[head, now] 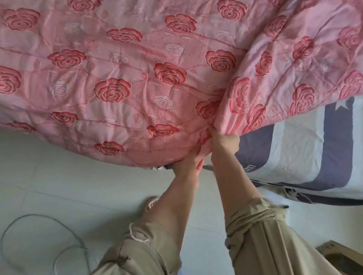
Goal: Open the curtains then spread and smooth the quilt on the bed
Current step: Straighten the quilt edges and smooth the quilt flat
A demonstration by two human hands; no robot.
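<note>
The quilt (121,68) runs off the top, left and right edges, so its full spread can't be judged. It covers most of the bed (304,146); only a striped patch of sheet shows on the right, itself cut by the edge. The fingers (230,138) of the right hand (225,142) are buried in a fold of cloth, and the left hand (188,163) is half tucked under the hanging hem, slightly blurred. A grey cable (41,220) on the floor loops out past the bottom edge. A cardboard box (348,262) is clipped at the right corner.
</note>
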